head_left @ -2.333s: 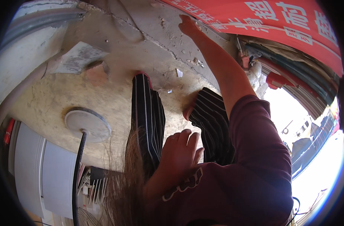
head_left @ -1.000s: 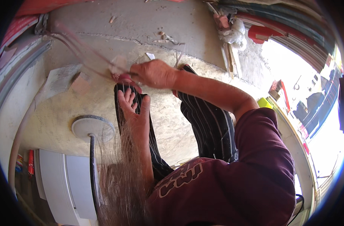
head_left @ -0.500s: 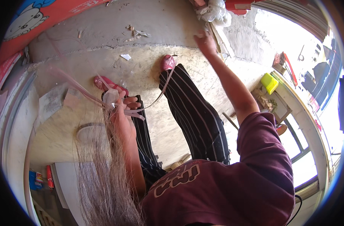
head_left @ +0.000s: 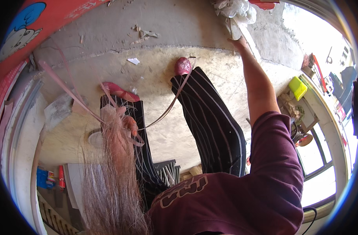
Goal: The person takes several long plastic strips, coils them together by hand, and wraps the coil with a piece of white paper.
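Pink strap [head_left: 71,92] clamped in left hand [head_left: 128,124]; right hand [head_left: 240,44] well right of strap, grip cannot be told. Advisable: hold strap clear of hair [head_left: 110,196].

Saw red banner [head_left: 56,21] upper left of white scrap [head_left: 134,61]; noted yellow-green object [head_left: 297,88] right of scrap, red cylinder [head_left: 61,176] lower left.

The place looks like a rough workshop or storeroom; its exact trade cannot be told. A bare, cracked concrete floor [head_left: 163,135] runs through the middle, littered with scraps [head_left: 149,34]. A red printed sheet [head_left: 65,17] fills the upper left, bunched clear plastic [head_left: 243,13] and pale slats [head_left: 245,33] crowd the upper right, and bright daylight enters along the right.
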